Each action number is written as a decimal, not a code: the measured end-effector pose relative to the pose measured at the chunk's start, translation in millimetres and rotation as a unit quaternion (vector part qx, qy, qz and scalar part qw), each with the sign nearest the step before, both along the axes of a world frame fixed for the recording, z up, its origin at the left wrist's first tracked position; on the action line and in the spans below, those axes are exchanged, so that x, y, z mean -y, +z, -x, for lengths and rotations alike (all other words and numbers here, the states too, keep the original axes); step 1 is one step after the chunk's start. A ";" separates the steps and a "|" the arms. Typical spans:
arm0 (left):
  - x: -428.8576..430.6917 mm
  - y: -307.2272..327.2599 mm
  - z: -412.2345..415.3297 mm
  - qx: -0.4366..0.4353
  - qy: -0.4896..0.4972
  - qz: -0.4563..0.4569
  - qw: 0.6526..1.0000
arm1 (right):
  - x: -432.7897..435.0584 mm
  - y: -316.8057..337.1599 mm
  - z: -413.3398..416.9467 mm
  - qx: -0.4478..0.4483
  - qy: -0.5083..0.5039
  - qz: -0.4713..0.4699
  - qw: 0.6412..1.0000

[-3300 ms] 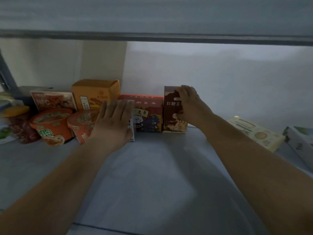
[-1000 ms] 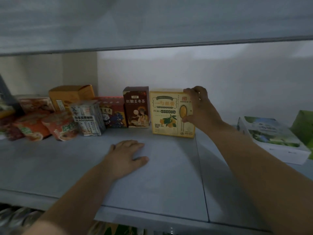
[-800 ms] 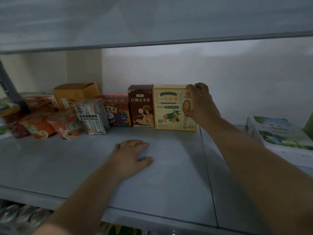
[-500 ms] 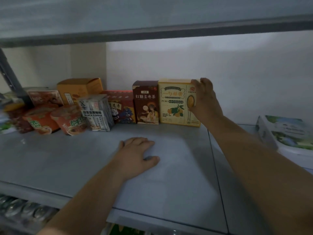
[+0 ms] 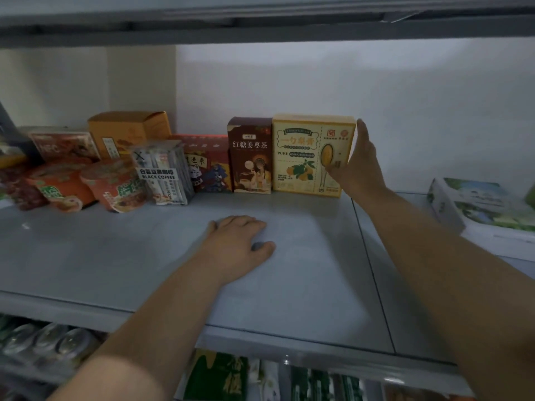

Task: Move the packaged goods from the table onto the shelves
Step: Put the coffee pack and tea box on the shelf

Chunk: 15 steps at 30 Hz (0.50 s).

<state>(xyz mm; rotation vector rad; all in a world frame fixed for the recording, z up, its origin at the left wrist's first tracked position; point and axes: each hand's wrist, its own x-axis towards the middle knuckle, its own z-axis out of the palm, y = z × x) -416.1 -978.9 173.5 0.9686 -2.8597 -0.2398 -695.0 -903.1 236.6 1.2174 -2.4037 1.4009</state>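
Your right hand (image 5: 357, 166) is against the yellow box (image 5: 307, 154) at the back of the shelf (image 5: 304, 273) — fingers straight up its right side, thumb laid across the lower front corner, not curled round it. The box stands upright by the back wall, and its left edge touches the brown tea box (image 5: 250, 154). Your left hand (image 5: 237, 244) lies palm down on the bare shelf in front of those two, fingers relaxed and holding nothing. Your hands are well apart.

Left of the brown tea box stands a lower red box (image 5: 212, 160). A clear pack of black coffee sachets (image 5: 162, 172) leans in front of it, and an orange carton (image 5: 127, 131) stands further back. Two orange noodle cups (image 5: 115, 185) are tilted toward you near the left end. Past them it is too dim and blurred to tell.

On the right, beside your forearm, a white and green box (image 5: 480, 206) lies flat, with bare shelf between it and the yellow box. The upper shelf board (image 5: 260, 27) runs low across the top of your view — close above the boxes. Below the front lip, a green packet (image 5: 217, 377) and some blurred cans (image 5: 43, 340) sit on the lower level.
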 end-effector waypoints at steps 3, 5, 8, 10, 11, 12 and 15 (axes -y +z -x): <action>-1.4 0.5 -1.4 -0.047 -0.007 0.012 0.999 | -8.5 -12.3 -18.5 -0.017 -0.003 -0.028 0.999; -4.5 3.8 -1.6 -0.078 -0.019 0.043 0.996 | -21.4 -24.3 -38.8 -0.061 0.003 -0.115 0.991; -8.9 9.1 -3.6 -0.096 -0.053 0.084 0.990 | -54.2 -31.1 -75.4 -0.171 0.016 -0.228 0.958; -12.1 12.3 -5.4 -0.128 -0.092 0.109 0.982 | -83.2 -32.2 -98.7 -0.201 0.033 -0.242 0.949; -15.1 14.0 -6.3 -0.141 -0.115 0.120 0.976 | -99.8 -31.9 -109.6 -0.200 0.038 -0.243 0.948; -19.9 15.5 -6.7 -0.148 -0.141 0.131 0.970 | -116.8 -31.7 -121.1 -0.200 0.034 -0.242 0.949; -52.5 16.0 -6.1 -0.144 -0.224 0.138 0.954 | -175.9 -38.4 -158.2 -0.203 -0.032 -0.228 0.952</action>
